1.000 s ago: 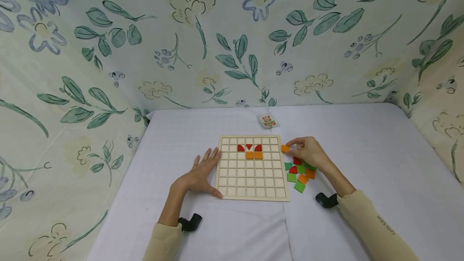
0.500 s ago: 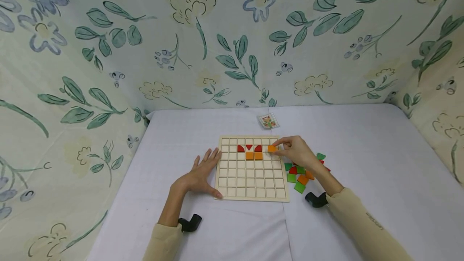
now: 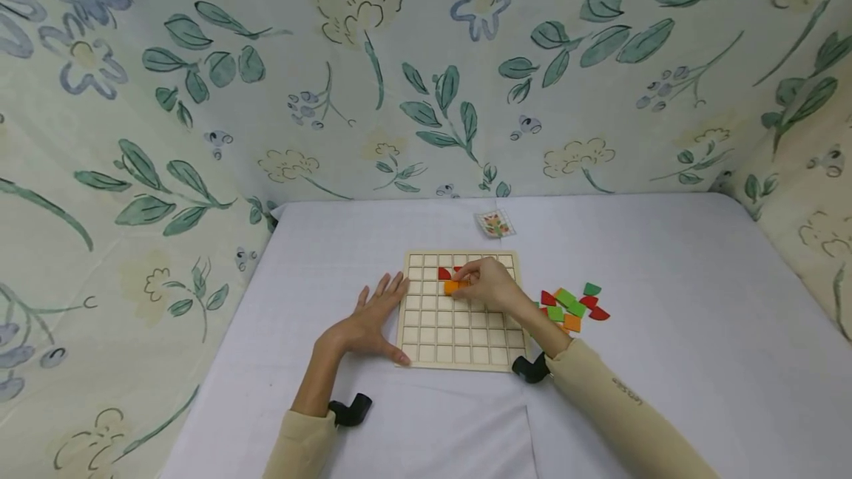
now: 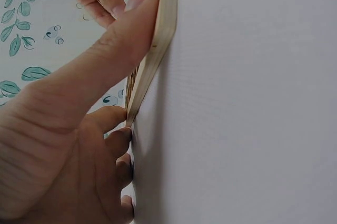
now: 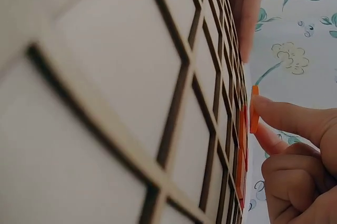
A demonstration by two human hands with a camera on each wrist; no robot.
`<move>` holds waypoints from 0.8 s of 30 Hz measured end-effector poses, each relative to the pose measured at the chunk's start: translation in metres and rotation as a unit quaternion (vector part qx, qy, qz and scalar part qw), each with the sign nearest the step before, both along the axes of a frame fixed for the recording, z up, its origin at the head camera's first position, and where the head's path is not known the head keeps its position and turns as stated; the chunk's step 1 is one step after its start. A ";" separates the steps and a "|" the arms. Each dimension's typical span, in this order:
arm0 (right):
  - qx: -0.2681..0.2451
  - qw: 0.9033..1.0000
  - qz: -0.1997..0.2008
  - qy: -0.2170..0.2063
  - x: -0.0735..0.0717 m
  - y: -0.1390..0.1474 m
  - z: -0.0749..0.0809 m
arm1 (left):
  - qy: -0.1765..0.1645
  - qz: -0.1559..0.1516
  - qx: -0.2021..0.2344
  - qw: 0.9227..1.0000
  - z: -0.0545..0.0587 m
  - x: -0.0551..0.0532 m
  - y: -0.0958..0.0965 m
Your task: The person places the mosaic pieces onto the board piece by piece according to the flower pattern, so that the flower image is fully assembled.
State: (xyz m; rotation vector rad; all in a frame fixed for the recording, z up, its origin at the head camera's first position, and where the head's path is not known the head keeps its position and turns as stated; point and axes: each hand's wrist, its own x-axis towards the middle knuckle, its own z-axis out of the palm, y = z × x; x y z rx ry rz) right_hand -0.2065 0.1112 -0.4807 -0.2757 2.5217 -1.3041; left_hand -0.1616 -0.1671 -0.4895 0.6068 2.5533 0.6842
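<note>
Pinched between the thumb and finger of my right hand (image 3: 491, 285) is an orange square tile (image 5: 255, 109), held over the wooden grid board (image 3: 444, 335). The tile is close to the grid, left of the orange tiles in the board's second filled row. My right hand hides part of the pieces there. A red quarter-round tile (image 3: 444, 273) sits in the row above. My left hand (image 3: 364, 322) lies spread along the board's left side; its thumb touches the near left corner, and in the left wrist view its fingertips rest at the board's edge (image 4: 150, 66).
Right of the board lies a loose pile of red, green and orange tiles (image 3: 566, 297). A small picture card (image 3: 495, 224) is behind the board. White cloth (image 3: 373, 235) covers the table, and a flowered curtain (image 3: 426, 161) stands at the back.
My right hand has carried the orange tile leftward from beside the pile, across the board, to the left of the orange tiles. My left hand has stayed in place.
</note>
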 end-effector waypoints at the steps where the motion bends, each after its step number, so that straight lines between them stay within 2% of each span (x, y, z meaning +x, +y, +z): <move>1: 0.009 1.000 -0.001 0.002 0.000 -0.003 -0.001 | -0.001 0.000 -0.001 1.000 0.000 0.000 0.000; 7: 0.037 0.999 -0.018 0.021 -0.001 -0.010 -0.001 | -0.001 0.001 -0.006 1.000 0.000 0.000 0.001; 15: 0.001 1.000 -0.021 -0.005 0.000 -0.008 0.000 | 0.000 -0.001 0.008 1.000 -0.001 0.000 -0.001; 24: -0.005 1.000 -0.017 0.003 -0.002 -0.010 -0.005 | -0.002 -0.004 0.010 1.000 0.001 0.001 0.000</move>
